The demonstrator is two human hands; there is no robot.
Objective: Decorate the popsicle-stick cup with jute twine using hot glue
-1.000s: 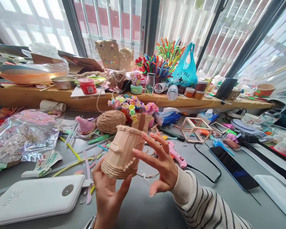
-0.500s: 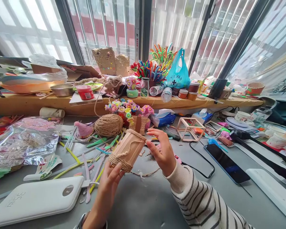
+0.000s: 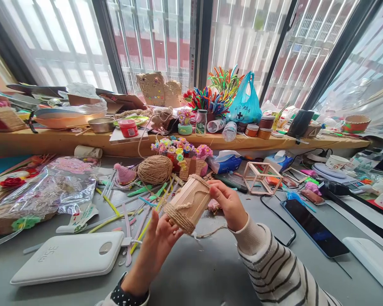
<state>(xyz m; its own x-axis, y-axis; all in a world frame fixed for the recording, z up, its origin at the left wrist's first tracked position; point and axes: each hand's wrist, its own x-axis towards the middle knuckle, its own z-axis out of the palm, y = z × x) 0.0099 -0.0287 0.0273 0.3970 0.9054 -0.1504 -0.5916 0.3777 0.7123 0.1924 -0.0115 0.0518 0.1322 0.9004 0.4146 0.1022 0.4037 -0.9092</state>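
A small holder made of wooden craft sticks, with twine wound round both ends and a strand across its side, is held tilted above the grey table. My right hand grips its upper right end between thumb and fingers. Under the lower left end, my left hand has its thumb and fingers spread, with fingertips touching or close to the wound twine. A loose tail of twine trails on the table behind the holder. A ball of twine lies behind it.
A white power bank lies at left, a phone at right. Pipe cleaners and coloured strips litter the table's left middle. A wooden stick cube frame stands behind my right hand. Along the window runs a crowded ledge.
My right hand has closed on the holder's upper end. My left hand has loosened its grip and spread its fingers. The camera view has shifted a little left and up.
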